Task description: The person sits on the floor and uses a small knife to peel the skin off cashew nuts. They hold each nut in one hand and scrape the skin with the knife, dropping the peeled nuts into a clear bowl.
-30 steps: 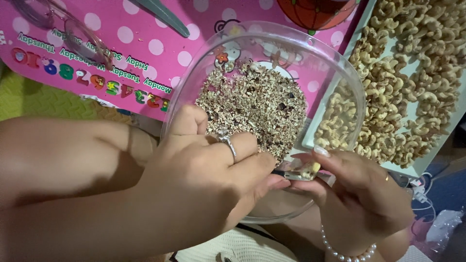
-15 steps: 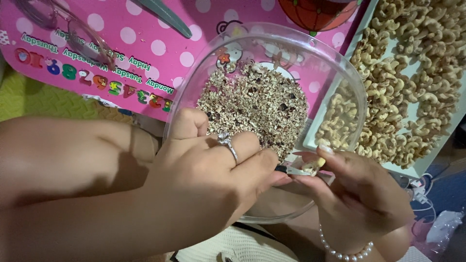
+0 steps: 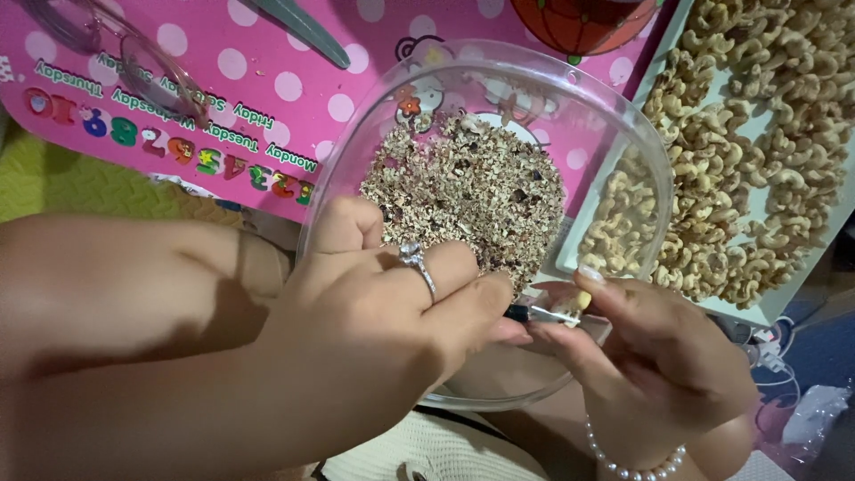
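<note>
— Firstly, the head view: what do the hands hold?

— Left hand, lower centre of the frame, is closed, fingers curled around a small dark-handled tool whose metal tip points right. A ring sits on one finger. Right hand, lower right, pinches a small pale cashew nut between thumb and fingertips, touching the tool's tip. A pearl bracelet circles that wrist.

— And beneath them?

— Both hands meet over the near rim of a clear plastic bowl, centre frame, which holds a heap of brown shell flakes.

— Surroundings?

— White tray at the right edge, filled with peeled cashews. Pink polka-dot board upper left, under the bowl, with clear-framed glasses lying on it. Green mat at left.
</note>
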